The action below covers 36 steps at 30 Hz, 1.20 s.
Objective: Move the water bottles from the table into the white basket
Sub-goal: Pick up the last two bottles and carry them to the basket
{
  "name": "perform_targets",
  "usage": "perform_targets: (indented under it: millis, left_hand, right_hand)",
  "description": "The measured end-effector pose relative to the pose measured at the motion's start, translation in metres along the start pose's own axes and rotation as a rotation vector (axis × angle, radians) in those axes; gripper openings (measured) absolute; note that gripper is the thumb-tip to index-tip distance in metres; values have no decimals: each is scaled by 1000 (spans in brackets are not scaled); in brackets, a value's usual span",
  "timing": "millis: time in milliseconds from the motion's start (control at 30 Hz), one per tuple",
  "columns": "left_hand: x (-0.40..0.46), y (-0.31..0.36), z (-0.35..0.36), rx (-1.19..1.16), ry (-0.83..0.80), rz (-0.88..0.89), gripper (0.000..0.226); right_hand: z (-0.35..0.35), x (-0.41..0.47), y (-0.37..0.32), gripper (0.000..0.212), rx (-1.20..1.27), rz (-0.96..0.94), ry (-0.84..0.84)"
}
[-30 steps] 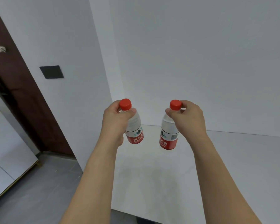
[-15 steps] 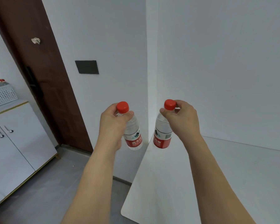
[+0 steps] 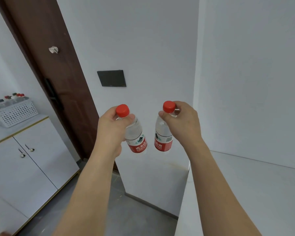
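Two water bottles held in the air, one per hand.

Left hand [image 3: 111,132] wrapped around the neck of the left bottle [image 3: 134,133], red cap up, long axis tilted, base angled down and rightward. Right hand [image 3: 182,123] pinched the right bottle [image 3: 163,132] just under its cap, hung near upright, base down. Both carried side by side, apart, above the floor, left of the white tabletop [image 3: 245,184]. White basket [image 3: 15,113] sat on the cabinet [image 3: 29,164] far left, other bottles inside.

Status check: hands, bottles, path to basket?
Left hand and right hand each grip a clear red-capped water bottle. White perforated basket on cabinet at left, already holding bottles. Nothing between.
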<state>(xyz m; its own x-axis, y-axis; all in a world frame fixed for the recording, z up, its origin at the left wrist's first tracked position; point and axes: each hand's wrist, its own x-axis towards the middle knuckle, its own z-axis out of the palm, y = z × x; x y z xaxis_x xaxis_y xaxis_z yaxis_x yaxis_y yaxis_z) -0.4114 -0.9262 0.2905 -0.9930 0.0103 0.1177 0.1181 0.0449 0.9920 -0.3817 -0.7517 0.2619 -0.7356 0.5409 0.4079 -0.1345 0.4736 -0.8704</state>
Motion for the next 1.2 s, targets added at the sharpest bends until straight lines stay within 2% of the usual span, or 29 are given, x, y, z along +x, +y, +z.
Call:
perform_targets:
  millis: [300, 567, 700, 900, 1067, 1200]
  left_hand:
    - [90, -31, -70, -11, 26, -40, 27]
    - [176, -46, -188, -14, 1, -3, 26]
    - [217, -47, -259, 5, 42, 26, 17]
    - [268, -52, -354, -6, 135, 53, 20]
    - [306, -67, -406, -16, 203, 54, 20]
    - [343, -85, -431, -53, 228, 21, 22]
  right_hand:
    - [110, 25, -3, 30, -24, 0, -57]
    - [253, 30, -43, 33, -69, -16, -87]
    - [333, 35, -74, 37, -78, -41, -91]
    - [431, 36, -112, 26, -25, -117, -136]
    - [493, 40, -133, 21, -16, -159, -195]
    - [541, 55, -134, 27, -2, -165, -226]
